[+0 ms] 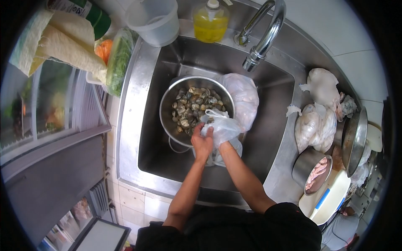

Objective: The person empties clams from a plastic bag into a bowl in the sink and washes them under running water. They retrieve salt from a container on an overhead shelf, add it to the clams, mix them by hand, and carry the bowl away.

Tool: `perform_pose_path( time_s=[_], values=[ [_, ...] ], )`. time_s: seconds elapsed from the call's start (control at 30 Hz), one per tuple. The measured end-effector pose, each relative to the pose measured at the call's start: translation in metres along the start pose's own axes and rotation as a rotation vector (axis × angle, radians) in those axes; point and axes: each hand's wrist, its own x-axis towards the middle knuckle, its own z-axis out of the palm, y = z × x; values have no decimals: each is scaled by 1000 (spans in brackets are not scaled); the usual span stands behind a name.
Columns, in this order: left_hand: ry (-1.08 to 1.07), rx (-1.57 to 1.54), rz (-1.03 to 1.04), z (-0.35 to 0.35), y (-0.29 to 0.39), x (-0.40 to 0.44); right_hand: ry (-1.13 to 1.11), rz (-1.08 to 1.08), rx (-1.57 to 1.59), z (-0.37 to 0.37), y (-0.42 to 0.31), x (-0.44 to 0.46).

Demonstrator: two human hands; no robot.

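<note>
Clams [191, 104] lie in a round metal pot [163, 109] inside the steel sink [264, 146]. Over the pot's lower right edge, my left hand [202, 141] holds the edge of a thin white plastic bag [224, 129] between thumb and fingers. My right hand is mostly hidden behind or inside that bag, with only the wrist showing below it, so its fingers cannot be made out. Right of the pot, a filled, tied-looking white bag [240, 98] rests in the sink. More clear plastic lies under my wrists.
A faucet [266, 42] arches over the sink's back. Behind stand a yellow liquid bottle [210, 23] and a plastic tub [155, 25]. Bagged greens [118, 62] lie left. On the right counter are white bags [316, 125], a meat pot [305, 169] and a cream tray [335, 196]. Another person [341, 230] is lower right.
</note>
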Motion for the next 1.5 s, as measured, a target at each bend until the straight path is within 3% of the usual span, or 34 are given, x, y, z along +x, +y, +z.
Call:
perform_pose_path(
  time_s=[0.07, 0.17, 0.27, 0.47, 0.5, 0.6, 0.63, 0.67, 0.77, 0.87, 0.93, 1.0, 1.03, 1.13, 1.17, 1.27, 1.37, 1.4, 1.47, 1.5],
  values=[
    [-13, 99, -61, -1, -5, 7, -316, -11, -41, -56, 18, 37],
    [-9, -91, -150, 6, -38, 18, -390, -36, -104, -37, 11, 20],
    [1, -109, -165, 4, -39, 22, -286, 34, -47, -18, 8, 2],
    [-34, -142, -202, 5, -22, 10, -259, -80, -105, -32, 20, 8],
    [-36, -181, -253, 5, -23, 6, -202, -274, -361, -32, 19, 2],
    [-101, -840, -543, 1, -17, -4, -11, -867, -1127, -14, 13, -40],
    [-212, -976, -651, -10, -10, -10, 61, -1073, -1381, -2, 8, -59],
    [-223, -968, -632, -13, -3, -14, 151, -1275, -1635, 3, 6, -72],
    [-205, -887, -544, -26, 23, -24, -41, -1043, -1453, -4, 9, -90],
    [-249, -938, -526, -48, 2, -2, -323, -813, -733, 12, 9, -128],
    [-258, -901, -479, -59, 19, -2, -263, -460, -581, 17, -2, -157],
    [-277, -841, -406, -68, 42, -18, -314, -432, -171, 6, 7, -161],
    [-303, -778, -315, -64, 29, -19, -217, -460, -85, 24, 8, -189],
    [-563, -394, 142, -69, 47, -72, -236, -586, -298, 5, 39, -203],
    [-680, -112, 296, -81, 61, -87, -99, -744, -331, -2, 44, -206],
    [-940, -125, 392, -87, -9, -70, -22, -813, -301, -30, 44, -242],
    [-1054, -197, 482, -128, 56, -122, 484, -1155, -408, -63, 58, -269],
    [-1018, -125, 432, -137, 61, -122, 702, -1259, -497, -76, 57, -291],
    [-927, -97, 332, -152, 58, -112, 671, -1157, -225, -124, 60, -324],
    [-905, -58, 313, -163, 48, -98, 814, -1290, -187, -155, 77, -328]
  ],
)
